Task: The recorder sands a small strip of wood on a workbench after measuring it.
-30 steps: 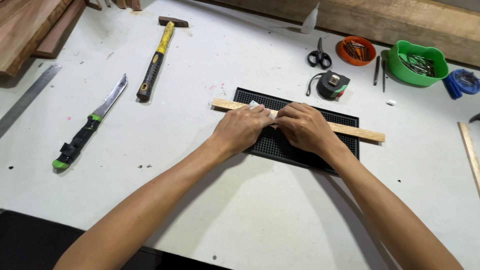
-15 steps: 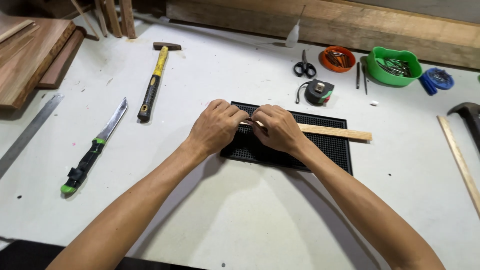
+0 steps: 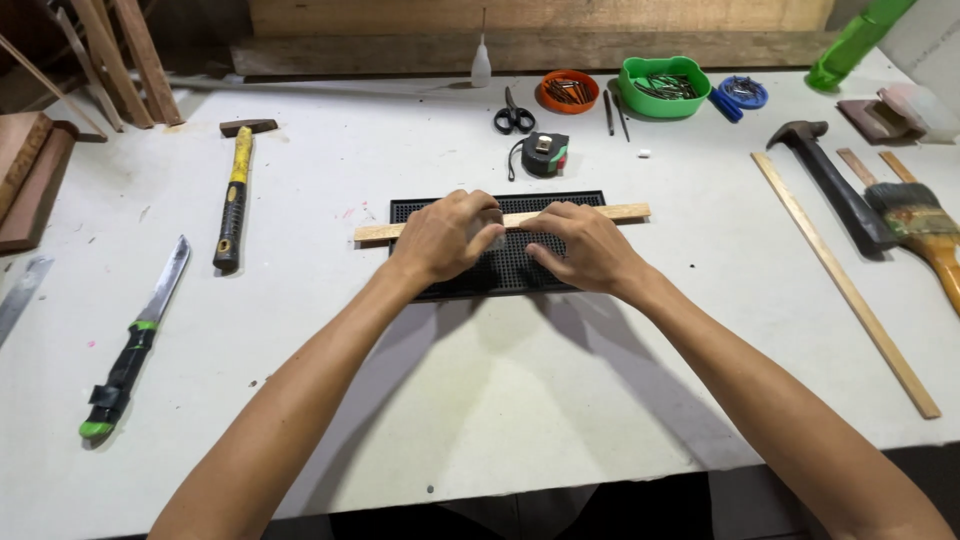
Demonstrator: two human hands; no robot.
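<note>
In the head view, a thin wooden strip [image 3: 600, 213] lies across the far edge of a black ribbed rubber mat [image 3: 500, 270] at the middle of the white surface [image 3: 500, 400]. The left hand [image 3: 445, 238] is curled over the strip near its left half, fingers bent down on it, and the right hand [image 3: 590, 248] presses beside it toward 3 o'clock; what lies under the fingers is hidden, so I cannot tell whether a small piece is pinched there. The strip looks light, stiff and slender, likely to snap if bent, so it is best held flat from above near the middle, the mat keeping it from sliding. At 12 o'clock sit a tape measure [image 3: 545, 154] and scissors [image 3: 513, 116]; at 10 o'clock a yellow-handled hammer [image 3: 236, 195]; at 8 o'clock a green-handled knife [image 3: 135, 340]. Compared with half a second ago, the strip's left end now shows past the left hand, and the view has swung to reveal a paintbrush [image 3: 915, 225] at 3 o'clock.
</note>
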